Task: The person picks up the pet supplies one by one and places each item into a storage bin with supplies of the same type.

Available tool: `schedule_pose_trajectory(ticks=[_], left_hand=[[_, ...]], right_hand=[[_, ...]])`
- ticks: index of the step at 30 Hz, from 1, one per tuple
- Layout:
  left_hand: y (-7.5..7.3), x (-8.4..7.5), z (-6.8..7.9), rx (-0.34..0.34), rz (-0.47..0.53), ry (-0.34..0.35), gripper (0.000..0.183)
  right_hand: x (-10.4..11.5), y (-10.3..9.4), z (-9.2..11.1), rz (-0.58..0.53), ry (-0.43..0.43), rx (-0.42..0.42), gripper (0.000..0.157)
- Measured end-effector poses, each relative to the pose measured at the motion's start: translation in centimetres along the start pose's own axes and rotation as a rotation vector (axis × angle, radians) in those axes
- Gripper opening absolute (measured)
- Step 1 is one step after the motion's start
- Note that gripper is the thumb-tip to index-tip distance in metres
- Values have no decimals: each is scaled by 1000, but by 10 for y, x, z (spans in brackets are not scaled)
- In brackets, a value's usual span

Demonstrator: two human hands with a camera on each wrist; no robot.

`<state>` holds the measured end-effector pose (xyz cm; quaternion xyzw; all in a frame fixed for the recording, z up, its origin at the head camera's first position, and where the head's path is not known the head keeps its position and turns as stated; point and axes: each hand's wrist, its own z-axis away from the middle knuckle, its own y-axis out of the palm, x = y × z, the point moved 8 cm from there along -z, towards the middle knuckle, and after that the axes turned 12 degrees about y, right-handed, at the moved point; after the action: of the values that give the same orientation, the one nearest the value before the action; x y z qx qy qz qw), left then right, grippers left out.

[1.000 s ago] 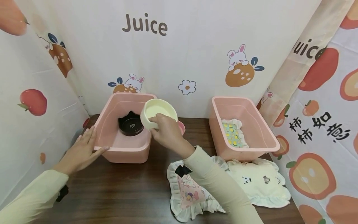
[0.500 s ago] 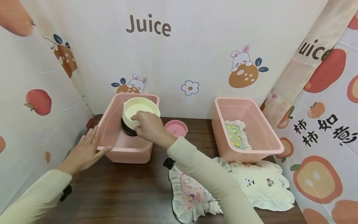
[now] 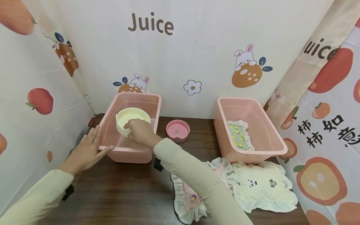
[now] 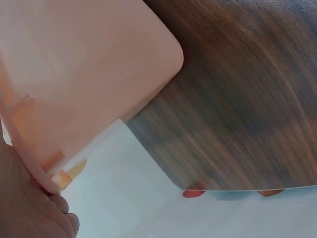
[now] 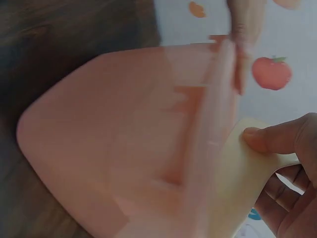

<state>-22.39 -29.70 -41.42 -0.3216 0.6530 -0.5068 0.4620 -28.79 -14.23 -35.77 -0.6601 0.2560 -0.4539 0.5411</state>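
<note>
My right hand (image 3: pixel 139 130) pinches the near rim of a pale yellow pet bowl (image 3: pixel 133 113), thumb on one side and fingers on the other. The bowl hangs inside the left pink plastic bin (image 3: pixel 127 156), over where a black cat-ear bowl was seen earlier; that one is hidden now. In the right wrist view, the yellow bowl (image 5: pixel 237 168) shows behind the bin's rim. My left hand (image 3: pixel 86 150) rests on the bin's near left corner, its fingers straight along the side rim and the thumb over the front rim.
A pink pet bowl (image 3: pixel 177 129) stands on the dark wooden table (image 3: pixel 118 193) right of the bin. Another pink bin (image 3: pixel 253 125) at the right holds a lemon-print frilled cushion (image 3: pixel 237 136). Frilled pink (image 3: pixel 189 200) and cream cushions (image 3: pixel 261 184) lie in front. Printed curtains enclose the table.
My right hand has carried the yellow bowl leftward over the left bin, then lowered it inside, covering the black bowl. The pink bowl has come fully into view. My left hand stays on the rim.
</note>
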Motion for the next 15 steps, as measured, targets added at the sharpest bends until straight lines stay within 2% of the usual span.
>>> schedule_pose_trajectory(ticks=[7,15], left_hand=[[-1,0,-1,0,-1,-6,99],[-2,1,-1,-3,-3,-6,99]], right_hand=[[-3,32,-12,22,-5,56,35],[-6,52,-16,40,-10,86,32]])
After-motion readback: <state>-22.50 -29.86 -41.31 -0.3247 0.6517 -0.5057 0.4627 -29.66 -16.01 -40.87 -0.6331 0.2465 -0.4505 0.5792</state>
